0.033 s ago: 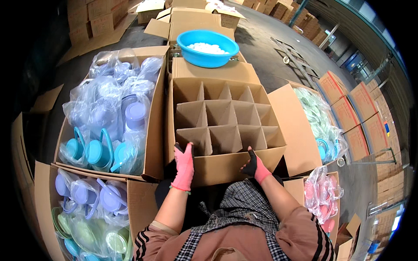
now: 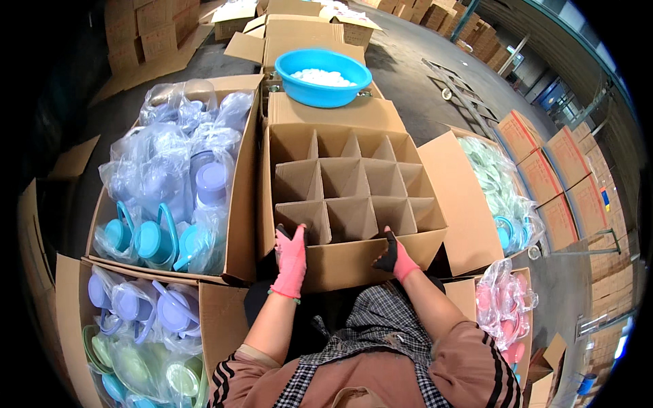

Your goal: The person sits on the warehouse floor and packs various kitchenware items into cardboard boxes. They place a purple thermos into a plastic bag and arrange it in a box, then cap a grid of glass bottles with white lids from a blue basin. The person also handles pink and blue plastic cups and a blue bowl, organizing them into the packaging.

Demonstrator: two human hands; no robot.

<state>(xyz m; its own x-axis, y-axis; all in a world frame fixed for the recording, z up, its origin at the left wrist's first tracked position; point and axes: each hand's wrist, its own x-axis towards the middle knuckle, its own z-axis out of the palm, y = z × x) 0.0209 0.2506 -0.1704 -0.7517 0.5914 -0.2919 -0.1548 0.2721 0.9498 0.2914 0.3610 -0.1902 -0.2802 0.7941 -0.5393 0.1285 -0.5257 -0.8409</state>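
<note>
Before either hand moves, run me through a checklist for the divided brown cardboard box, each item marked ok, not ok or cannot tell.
1. Pink-and-black-gloved left hand at the near edge of the box: ok.
2. Pink-and-black-gloved right hand at the same edge: ok.
3. Brown cardboard dividers standing inside: ok.
4. Box underside sealed: cannot tell, hidden.
5. Round blue plastic basin of small white pieces upright: ok.

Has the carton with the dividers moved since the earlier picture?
No. The carton with the dividers shows no visible shift in any direction, judged against the large open carton on its left.
</note>
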